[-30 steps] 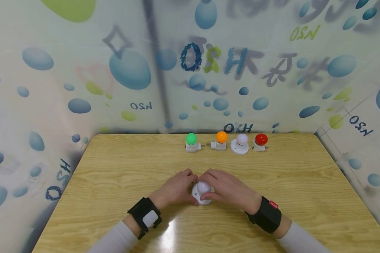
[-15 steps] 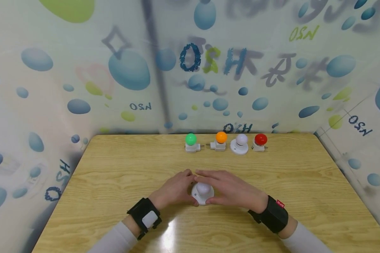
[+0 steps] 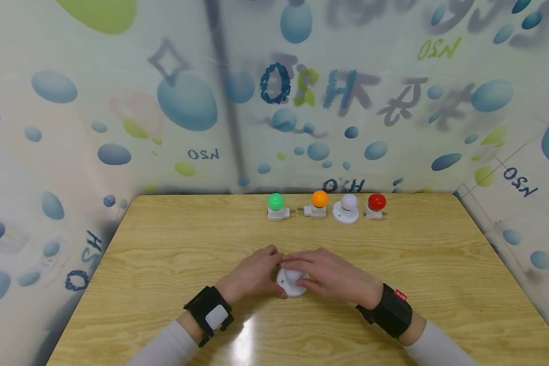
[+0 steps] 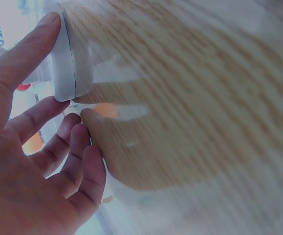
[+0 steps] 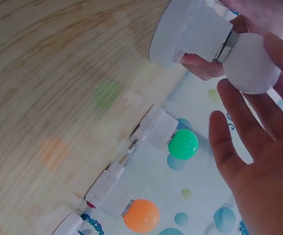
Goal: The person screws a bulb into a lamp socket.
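A white light bulb [image 5: 251, 63] sits in a white round-based lamp holder [image 3: 293, 292], with a strip of metal collar showing between them in the right wrist view. My left hand [image 3: 253, 273] grips the holder's round base, thumb on the near rim and index finger at the far side, as the left wrist view shows. From the right, my right hand [image 3: 331, 274] holds the bulb between thumb and fingers. In the head view those fingers cover much of the bulb. The base stands on the wooden table [image 3: 178, 229].
Along the table's back edge stand a green bulb [image 3: 276, 202] and an orange bulb [image 3: 319, 199] in plug sockets, a second white bulb [image 3: 349, 202] in a round holder, and a red bulb [image 3: 377, 202] in a socket. A patterned curtain [image 3: 187, 101] rises behind.
My right hand loosened from the bulb, its thumb and fingers spreading half a second ago, and now has hold of it again. The left hand and the base have stayed put.
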